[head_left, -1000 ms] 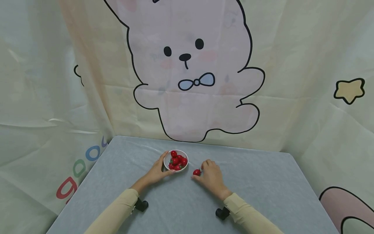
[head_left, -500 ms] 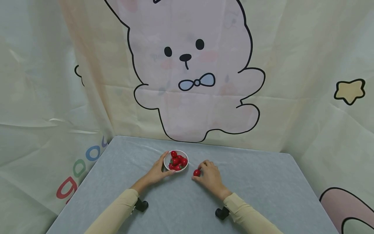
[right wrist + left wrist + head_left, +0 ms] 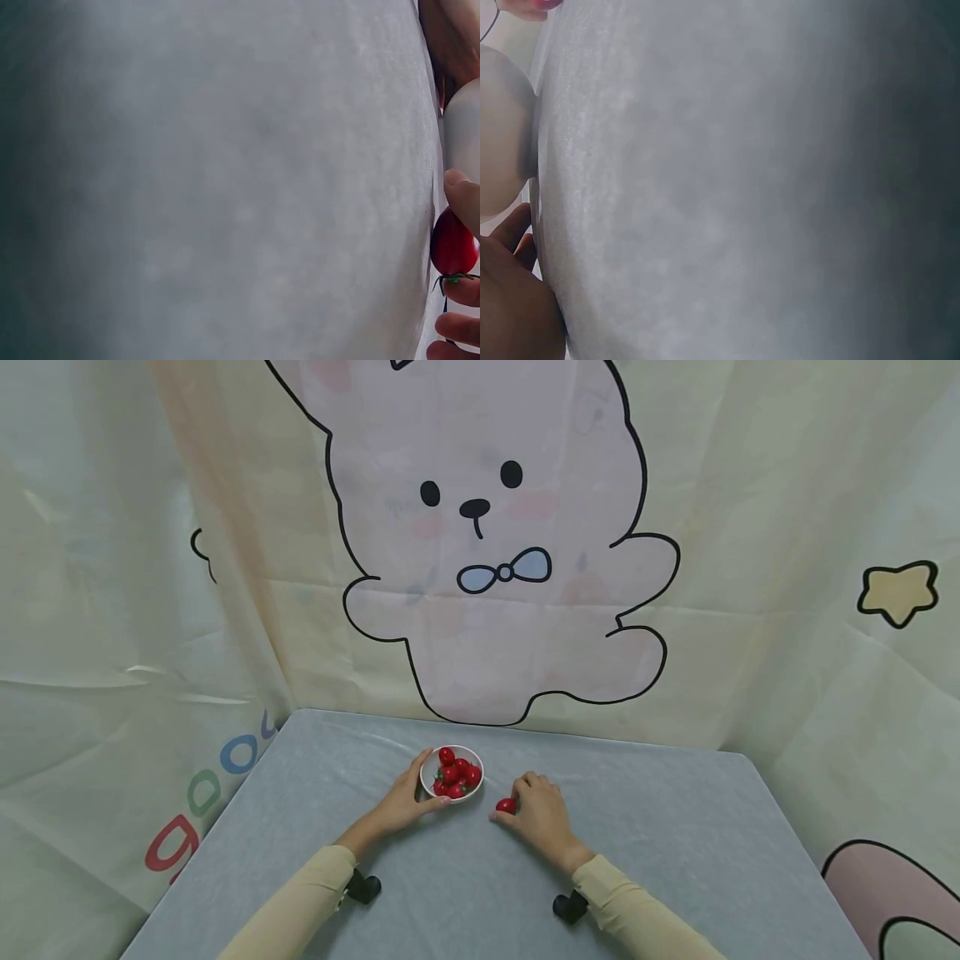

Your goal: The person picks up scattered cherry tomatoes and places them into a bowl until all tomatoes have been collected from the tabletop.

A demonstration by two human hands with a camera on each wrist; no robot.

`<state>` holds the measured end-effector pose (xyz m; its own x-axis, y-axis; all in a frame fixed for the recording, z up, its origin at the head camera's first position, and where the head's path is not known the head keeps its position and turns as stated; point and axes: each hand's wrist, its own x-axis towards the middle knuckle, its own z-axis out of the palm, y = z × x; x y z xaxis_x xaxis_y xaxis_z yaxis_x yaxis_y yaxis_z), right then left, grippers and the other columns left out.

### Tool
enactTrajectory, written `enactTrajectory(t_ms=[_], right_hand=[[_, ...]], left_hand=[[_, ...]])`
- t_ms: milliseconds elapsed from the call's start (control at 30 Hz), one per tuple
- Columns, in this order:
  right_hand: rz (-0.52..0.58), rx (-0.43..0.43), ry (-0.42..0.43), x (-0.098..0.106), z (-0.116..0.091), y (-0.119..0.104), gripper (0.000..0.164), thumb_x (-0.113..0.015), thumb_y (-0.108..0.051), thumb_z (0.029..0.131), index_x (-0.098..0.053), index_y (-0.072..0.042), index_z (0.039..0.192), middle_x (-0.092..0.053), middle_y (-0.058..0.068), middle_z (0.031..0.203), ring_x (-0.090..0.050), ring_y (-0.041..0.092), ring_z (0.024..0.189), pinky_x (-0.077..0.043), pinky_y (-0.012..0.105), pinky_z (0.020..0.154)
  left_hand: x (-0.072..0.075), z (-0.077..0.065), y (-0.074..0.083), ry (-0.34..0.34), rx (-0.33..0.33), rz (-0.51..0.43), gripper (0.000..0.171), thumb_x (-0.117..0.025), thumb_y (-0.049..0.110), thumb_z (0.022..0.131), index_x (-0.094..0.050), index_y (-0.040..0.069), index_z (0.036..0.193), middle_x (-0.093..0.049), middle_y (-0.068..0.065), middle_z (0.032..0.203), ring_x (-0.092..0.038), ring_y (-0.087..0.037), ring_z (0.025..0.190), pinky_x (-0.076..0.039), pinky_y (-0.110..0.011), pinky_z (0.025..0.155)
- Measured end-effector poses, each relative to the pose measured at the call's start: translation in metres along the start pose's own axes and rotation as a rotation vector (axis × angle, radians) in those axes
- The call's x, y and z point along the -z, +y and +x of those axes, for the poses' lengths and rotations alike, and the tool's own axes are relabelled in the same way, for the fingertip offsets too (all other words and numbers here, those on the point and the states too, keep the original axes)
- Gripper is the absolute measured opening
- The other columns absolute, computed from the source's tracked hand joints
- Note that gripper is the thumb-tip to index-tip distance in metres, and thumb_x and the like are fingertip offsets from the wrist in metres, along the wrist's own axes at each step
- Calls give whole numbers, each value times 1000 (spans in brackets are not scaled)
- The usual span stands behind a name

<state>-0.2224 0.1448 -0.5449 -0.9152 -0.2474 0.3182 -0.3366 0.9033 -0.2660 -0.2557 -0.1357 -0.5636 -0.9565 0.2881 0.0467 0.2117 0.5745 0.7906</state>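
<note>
Several red cherry tomatoes (image 3: pixel 448 773) with bits of green stem lie in a small white bowl (image 3: pixel 480 783) on the cloth. My left hand (image 3: pixel 399 803) holds that bowl from its left side, thumb at the near rim and fingers round the far side. To the right of the bowl, my right hand (image 3: pixel 546 817) pinches a single cherry tomato (image 3: pixel 506 806) between thumb and fingers. In the right wrist view this tomato (image 3: pixel 453 244) has its green stem end towards the fingers, and it is at or just above the cloth; I cannot tell which.
A light blue-grey cloth (image 3: pixel 660 827) covers the table. Behind it hangs a pale curtain (image 3: pixel 750 677) printed with a cartoon bear. Black wrist cameras (image 3: pixel 363 887) sit under both sleeves.
The pinched cherry tomato has turned in my right fingers; its green stem, seen earlier from above, is now hidden there. My left hand and the bowl stay in place.
</note>
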Motion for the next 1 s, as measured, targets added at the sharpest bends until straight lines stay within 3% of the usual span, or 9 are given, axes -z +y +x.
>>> enactTrajectory(t_ms=[467,1000], right_hand=[[24,-24,-4,12,11,-1,46,-85,-53,70,-66,-14,85,-63,2,95,-52,17,84,-46,37,76],[38,48,29,28,31,-7,44,-86,-47,73,-68,-13,94,-64,4,101,-57,20,92,-50,39,79]], left_hand=[[0,-1,2,1,12,5,103,-77,53,80,-17,26,158,-35,-17,158,-33,-40,146,-29,-63,116],[2,-2,4,-13,23,4,104,-77,53,80,-15,27,159,-33,-17,159,-32,-40,147,-29,-63,116]])
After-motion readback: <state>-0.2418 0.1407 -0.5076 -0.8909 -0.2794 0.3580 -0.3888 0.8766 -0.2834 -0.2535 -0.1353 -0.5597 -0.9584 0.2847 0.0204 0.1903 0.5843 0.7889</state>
